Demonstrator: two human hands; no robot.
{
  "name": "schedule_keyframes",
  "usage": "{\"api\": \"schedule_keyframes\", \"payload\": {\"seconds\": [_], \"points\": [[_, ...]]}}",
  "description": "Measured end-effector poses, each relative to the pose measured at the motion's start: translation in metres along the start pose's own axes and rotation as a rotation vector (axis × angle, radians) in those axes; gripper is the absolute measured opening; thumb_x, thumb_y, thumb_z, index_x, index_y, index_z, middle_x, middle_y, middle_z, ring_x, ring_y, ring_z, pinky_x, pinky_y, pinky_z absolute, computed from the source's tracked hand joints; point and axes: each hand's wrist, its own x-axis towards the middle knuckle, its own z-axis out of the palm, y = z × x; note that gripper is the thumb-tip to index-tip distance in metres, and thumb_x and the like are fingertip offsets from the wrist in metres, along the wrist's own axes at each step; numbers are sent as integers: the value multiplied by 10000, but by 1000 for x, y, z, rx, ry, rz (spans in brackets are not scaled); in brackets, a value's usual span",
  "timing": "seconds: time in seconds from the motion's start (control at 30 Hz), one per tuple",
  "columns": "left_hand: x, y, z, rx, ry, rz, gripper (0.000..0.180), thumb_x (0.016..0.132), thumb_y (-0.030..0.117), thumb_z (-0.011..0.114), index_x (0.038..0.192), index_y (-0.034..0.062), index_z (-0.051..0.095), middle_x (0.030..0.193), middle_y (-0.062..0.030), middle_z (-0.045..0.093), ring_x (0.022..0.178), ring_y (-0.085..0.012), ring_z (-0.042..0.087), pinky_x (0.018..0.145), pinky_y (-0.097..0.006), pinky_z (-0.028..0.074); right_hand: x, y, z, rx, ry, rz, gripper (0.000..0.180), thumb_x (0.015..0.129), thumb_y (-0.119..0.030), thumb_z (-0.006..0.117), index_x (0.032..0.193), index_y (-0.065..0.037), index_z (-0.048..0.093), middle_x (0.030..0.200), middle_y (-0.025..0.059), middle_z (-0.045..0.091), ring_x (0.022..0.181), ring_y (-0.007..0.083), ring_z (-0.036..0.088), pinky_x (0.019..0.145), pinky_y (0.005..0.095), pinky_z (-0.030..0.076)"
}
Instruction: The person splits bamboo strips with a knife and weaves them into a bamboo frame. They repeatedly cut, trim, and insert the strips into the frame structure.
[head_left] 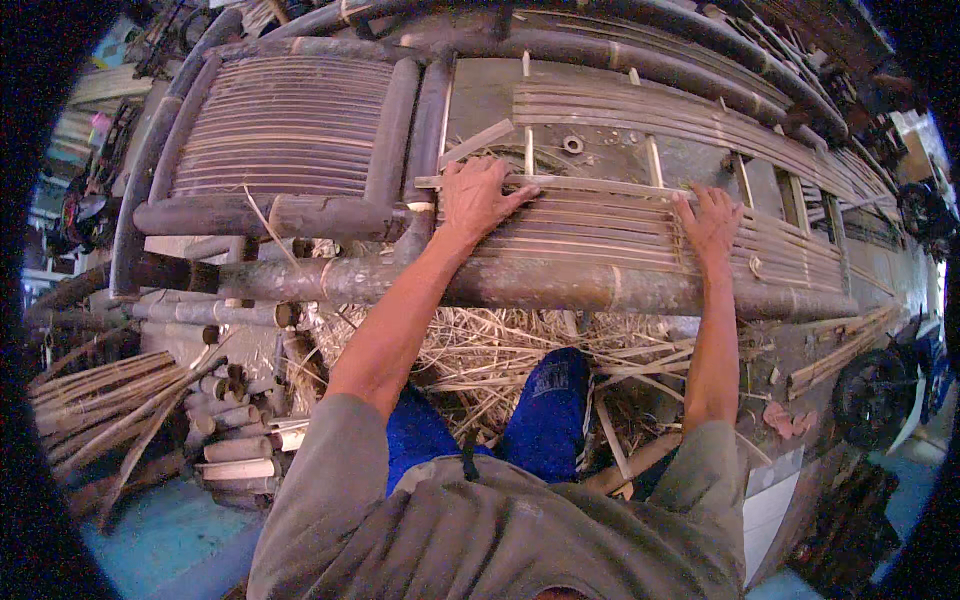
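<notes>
So the thing being worked on is a panel of thin bamboo slats [610, 235], lying side by side across a dark bamboo frame, sitting just above the middle of the view. The left hand [478, 198] is flat on the slats at about 11 o'clock from the centre, fingers [515, 197] spread wide and pressing on the top slat, not wrapped around anything. The right hand [712, 222] is over at roughly 2 o'clock, also palm down on the slats with the fingers fanned out, holding nothing. Right below both hands runs a thick dark bamboo pole [560, 285] that edges the panel on the near side. Up at 12 o'clock, past the slats, a bare bit of the frame shows upright crosspieces [654, 160] and a small metal ring [573, 144] lying on the surface underneath. Over at 10 o'clock there's a finished slatted section [280, 125] boxed in by fat dark poles. Below the pole, around 6 o'clock, a messy heap of pale bamboo shavings [480, 350] sits by the person's knees in blue trousers [548, 415]. Down at 8 o'clock are short cut bamboo tubes [235, 425] stacked up, plus a bundle of long thin strips [100, 400] beside them.
</notes>
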Motion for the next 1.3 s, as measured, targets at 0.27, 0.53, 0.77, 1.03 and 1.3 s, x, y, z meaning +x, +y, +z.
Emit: {"api": "schedule_keyframes", "payload": {"seconds": [0.27,0.53,0.77,1.03,1.3], "points": [[11,9,-5,-88,-3,-33,540,723,649,712,776,114,670,690,-76,658,683,-281,642,648,-438,424,3,7,-22,60,278,-6,598,703,-557,775,1069,-93,678,1018,126,645,1016,340,579,935,501,424],[17,10,0,-188,-211,-182,614,711,719,691,748,106,684,625,-79,641,635,-298,662,592,-445,477,-2,22,-14,40,456,-28,585,718,-581,757,1056,-110,673,1098,99,642,1109,342,565,1047,521,378],[13,8,2,-191,-214,-176,592,718,683,711,801,98,697,645,-90,646,658,-321,661,600,-447,471,-2,19,-15,57,403,-42,563,746,-573,743,1043,-100,681,1092,120,647,1089,355,570,1024,519,388],[7,22,6,-81,25,-15,633,712,648,728,1029,103,681,1094,-79,626,1074,-280,555,897,-441,425,-2,23,-11,-12,328,-21,542,797,-534,735,1123,-103,693,1141,134,647,1113,352,572,1034,482,390],[4,23,-4,-84,-43,-51,707,776,608,696,1318,173,567,1314,-104,529,1262,-333,450,1070,-516,334,23,1,-39,126,463,45,562,978,-491,490,1430,-159,499,1475,123,465,1406,375,354,1128,624,207]]}}
